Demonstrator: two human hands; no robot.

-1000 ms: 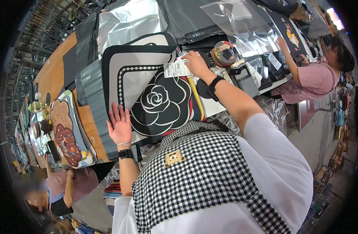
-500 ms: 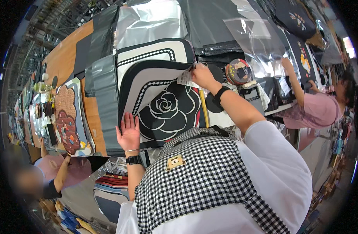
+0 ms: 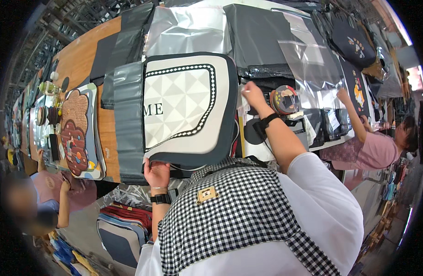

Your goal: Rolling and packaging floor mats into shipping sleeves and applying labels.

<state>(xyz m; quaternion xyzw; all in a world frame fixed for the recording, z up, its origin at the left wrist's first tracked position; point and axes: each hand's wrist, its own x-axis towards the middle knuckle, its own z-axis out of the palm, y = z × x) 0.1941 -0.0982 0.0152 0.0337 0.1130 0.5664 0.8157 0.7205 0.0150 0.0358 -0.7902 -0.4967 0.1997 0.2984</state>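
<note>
A pale floor mat (image 3: 186, 101) with a dark border, grey triangle pattern and checkered trim lies in front of me. Its left side ends along a dark grey plastic bag (image 3: 128, 124); whether it is folded there or runs under I cannot tell. My left hand (image 3: 157, 174) is closed at the mat's near left corner, its fingertips partly hidden by the edge. Just off the mat's right edge, my right hand (image 3: 255, 97) is closed, fingers curled together. What it holds, if anything, I cannot make out. Below the mat, a sliver of a red-edged mat (image 3: 234, 138) shows.
Clear plastic bags (image 3: 188, 30) and dark bags (image 3: 257, 39) lie beyond the mat. Round coasters (image 3: 284, 99) sit right of my right hand. Patterned mats (image 3: 78, 133) are stacked at left. Co-workers are on both sides; the one at right reaches a hand (image 3: 344, 95) over clear bags.
The lifted, curled pale mat now lies flat, covering the black mat with the flower drawing. My right hand has moved slightly right, away from the white label; my left hand has closed at the edge.
</note>
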